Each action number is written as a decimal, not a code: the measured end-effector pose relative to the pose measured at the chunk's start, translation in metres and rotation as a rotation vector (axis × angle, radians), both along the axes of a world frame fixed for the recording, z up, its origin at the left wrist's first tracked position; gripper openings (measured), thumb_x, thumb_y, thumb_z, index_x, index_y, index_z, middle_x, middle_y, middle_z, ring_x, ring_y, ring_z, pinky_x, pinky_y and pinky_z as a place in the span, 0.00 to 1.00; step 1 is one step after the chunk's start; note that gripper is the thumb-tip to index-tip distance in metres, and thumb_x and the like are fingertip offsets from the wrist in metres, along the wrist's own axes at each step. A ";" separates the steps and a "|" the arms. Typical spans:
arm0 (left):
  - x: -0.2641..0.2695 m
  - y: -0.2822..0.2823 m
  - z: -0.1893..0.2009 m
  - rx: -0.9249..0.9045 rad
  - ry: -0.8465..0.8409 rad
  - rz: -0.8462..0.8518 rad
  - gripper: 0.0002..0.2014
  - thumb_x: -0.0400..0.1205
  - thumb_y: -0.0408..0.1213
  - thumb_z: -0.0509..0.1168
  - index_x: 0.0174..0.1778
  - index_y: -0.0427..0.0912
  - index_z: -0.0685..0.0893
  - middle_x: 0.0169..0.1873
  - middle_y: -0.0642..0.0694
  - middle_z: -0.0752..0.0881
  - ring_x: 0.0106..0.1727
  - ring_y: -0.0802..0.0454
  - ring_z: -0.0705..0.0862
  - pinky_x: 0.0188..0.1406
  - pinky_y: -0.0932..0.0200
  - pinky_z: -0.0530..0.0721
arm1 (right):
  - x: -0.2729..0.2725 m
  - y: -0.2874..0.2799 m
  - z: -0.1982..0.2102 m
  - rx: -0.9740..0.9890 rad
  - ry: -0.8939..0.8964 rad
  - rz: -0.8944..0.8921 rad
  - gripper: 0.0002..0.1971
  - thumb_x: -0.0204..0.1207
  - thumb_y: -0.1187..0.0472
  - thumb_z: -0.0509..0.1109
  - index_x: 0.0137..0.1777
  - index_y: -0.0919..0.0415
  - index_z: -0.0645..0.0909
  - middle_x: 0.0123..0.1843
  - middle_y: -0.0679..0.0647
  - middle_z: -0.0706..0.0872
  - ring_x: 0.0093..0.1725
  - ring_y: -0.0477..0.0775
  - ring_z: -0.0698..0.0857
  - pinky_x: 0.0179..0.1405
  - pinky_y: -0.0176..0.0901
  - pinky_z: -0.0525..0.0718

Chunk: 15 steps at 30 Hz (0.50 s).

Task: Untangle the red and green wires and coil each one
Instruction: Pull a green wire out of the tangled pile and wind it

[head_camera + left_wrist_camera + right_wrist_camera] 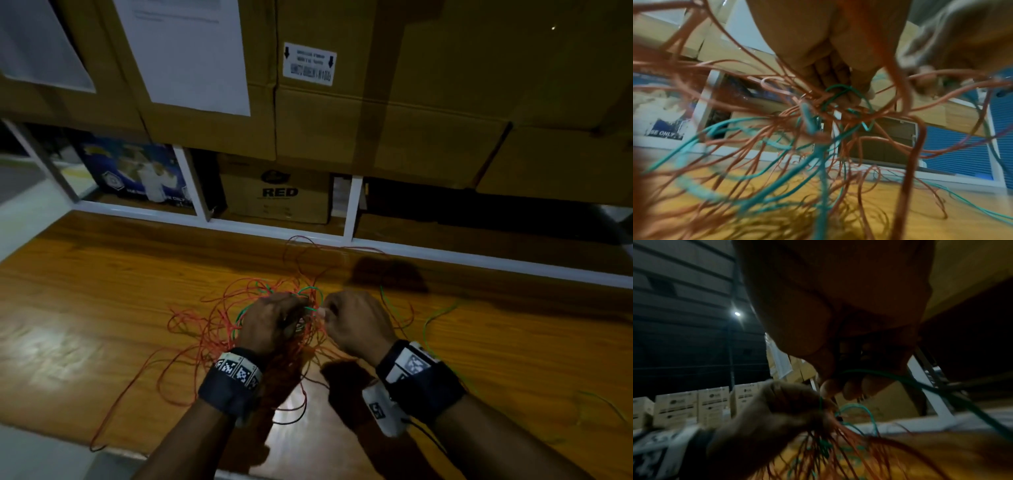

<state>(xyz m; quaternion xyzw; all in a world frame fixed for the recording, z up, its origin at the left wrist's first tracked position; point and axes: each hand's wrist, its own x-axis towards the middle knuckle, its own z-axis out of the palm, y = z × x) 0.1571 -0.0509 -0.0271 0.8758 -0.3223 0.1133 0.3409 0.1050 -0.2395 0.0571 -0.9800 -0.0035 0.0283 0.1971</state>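
A tangle of red wire [219,329] with green wire [310,291] threaded through it lies on the wooden table [102,281] and rises into both hands. My left hand [274,322] grips a bunch of the red and green strands, its fingers [830,76] curled around them. My right hand [352,318] is close beside it and pinches a green strand [900,378] between thumb and fingertips [851,391]. More green wire [435,315] trails right across the table. In the left wrist view, red wire [735,146] and green wire [818,162] hang down in loops.
Large cardboard boxes [376,120] are stacked behind the table on a white shelf frame [349,205]. A box marked RED [279,197] and a blue printed box [137,171] stand under it. Loose red loops reach the table's near left edge [102,442].
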 end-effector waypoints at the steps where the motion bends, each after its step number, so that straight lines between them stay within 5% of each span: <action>1: 0.001 0.000 -0.003 0.002 0.001 0.018 0.17 0.75 0.42 0.66 0.57 0.46 0.92 0.49 0.47 0.94 0.49 0.46 0.91 0.46 0.56 0.84 | 0.000 0.000 0.010 0.000 -0.024 0.015 0.14 0.81 0.50 0.70 0.35 0.54 0.79 0.36 0.49 0.87 0.40 0.55 0.86 0.35 0.44 0.79; 4: 0.010 -0.001 -0.005 -0.026 0.005 0.146 0.16 0.74 0.38 0.73 0.58 0.46 0.93 0.47 0.43 0.94 0.45 0.42 0.92 0.44 0.55 0.88 | -0.004 -0.001 0.056 0.050 -0.056 0.073 0.10 0.81 0.60 0.70 0.37 0.52 0.82 0.36 0.45 0.85 0.36 0.47 0.84 0.31 0.44 0.81; 7: 0.026 0.016 -0.006 -0.079 0.014 0.246 0.15 0.71 0.30 0.82 0.54 0.44 0.95 0.43 0.42 0.94 0.42 0.43 0.92 0.43 0.59 0.86 | -0.008 -0.023 0.105 0.125 -0.173 0.048 0.09 0.84 0.57 0.70 0.41 0.49 0.85 0.40 0.42 0.87 0.39 0.41 0.84 0.38 0.47 0.86; 10: 0.041 0.042 -0.007 -0.088 0.029 0.257 0.13 0.75 0.39 0.81 0.56 0.48 0.94 0.46 0.46 0.94 0.46 0.49 0.92 0.46 0.55 0.90 | -0.027 -0.060 0.147 0.181 -0.240 0.005 0.11 0.84 0.57 0.71 0.39 0.47 0.85 0.37 0.41 0.86 0.37 0.38 0.83 0.34 0.39 0.75; 15: 0.049 0.038 0.011 -0.108 0.003 0.219 0.17 0.74 0.36 0.83 0.58 0.46 0.94 0.50 0.47 0.94 0.48 0.58 0.88 0.46 0.57 0.90 | -0.059 -0.113 0.159 0.175 -0.292 -0.122 0.11 0.82 0.57 0.74 0.36 0.48 0.88 0.31 0.43 0.88 0.32 0.48 0.86 0.32 0.51 0.82</action>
